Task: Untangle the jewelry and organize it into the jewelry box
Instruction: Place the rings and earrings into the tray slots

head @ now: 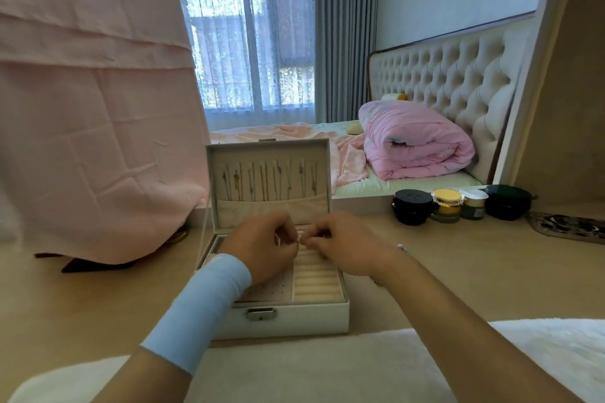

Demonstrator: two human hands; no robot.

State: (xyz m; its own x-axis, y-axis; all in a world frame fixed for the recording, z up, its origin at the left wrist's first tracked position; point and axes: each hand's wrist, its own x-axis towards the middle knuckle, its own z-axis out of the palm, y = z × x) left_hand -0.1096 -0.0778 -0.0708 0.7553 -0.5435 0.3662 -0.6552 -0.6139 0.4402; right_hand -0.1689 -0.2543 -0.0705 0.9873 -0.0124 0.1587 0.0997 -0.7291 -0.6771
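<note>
Two hands meet over the one open jewelry box (284, 317) on the tabletop (458, 271). I see my left hand (262, 245) and right hand (343, 245) both pinching one tiny jewelry piece (299, 240). Chains (265, 183) hang in the lid, too thin to count. Four jars (447, 206) stand to the right.

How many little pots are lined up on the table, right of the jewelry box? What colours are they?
Black pot: 1
Yellow-lidded jar: 1
White-lidded jar: 1
Dark green container: 1
Total: 4
</note>
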